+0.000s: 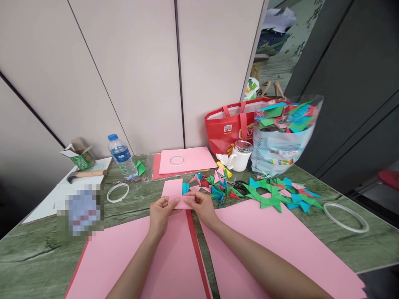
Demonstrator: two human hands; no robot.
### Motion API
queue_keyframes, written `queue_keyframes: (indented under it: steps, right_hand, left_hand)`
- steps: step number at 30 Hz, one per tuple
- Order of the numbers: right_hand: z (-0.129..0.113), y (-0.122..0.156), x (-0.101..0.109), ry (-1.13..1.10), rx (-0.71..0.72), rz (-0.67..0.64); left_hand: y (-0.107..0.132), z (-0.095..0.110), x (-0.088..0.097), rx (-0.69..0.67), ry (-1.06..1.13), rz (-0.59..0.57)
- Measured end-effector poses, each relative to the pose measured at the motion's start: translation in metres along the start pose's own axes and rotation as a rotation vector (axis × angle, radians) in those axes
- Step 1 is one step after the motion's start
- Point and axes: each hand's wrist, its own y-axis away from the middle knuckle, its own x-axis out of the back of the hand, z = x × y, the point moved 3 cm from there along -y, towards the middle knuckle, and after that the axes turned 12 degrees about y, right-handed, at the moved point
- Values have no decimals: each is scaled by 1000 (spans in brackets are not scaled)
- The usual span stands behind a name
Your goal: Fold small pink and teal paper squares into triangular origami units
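My left hand [161, 211] and my right hand [202, 205] both pinch a small pink paper sheet [174, 192], partly folded, just above the table. The left grips its near left edge, the right its near right edge. Below my forearms lie large pink paper sheets [280, 241] with a red sheet edge [195, 238] showing between them. Just beyond the hands sits a pile of folded paper pieces in pink, blue, green and red [218, 185].
On the green table [34, 253] lie more folded pieces [280, 195], white rings [346, 216] [117, 192], a water bottle [121, 155], a hammer [85, 174], a small green box [79, 154], a white mug [239, 157], a red bag [230, 128] and a clear bag of folded paper [282, 137]. Pink sheets [187, 160] lie at the back.
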Motion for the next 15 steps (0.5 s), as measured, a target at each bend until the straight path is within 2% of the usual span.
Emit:
queue_keyframes:
  steps: [7,15]
  right_hand:
    - [-1,0,1,-13,-2,19]
    - [0,-2,2,2,19,-39]
  left_hand:
    - [2,3,-3,6,-14,2]
    - [1,11,-6,46,-130,-98]
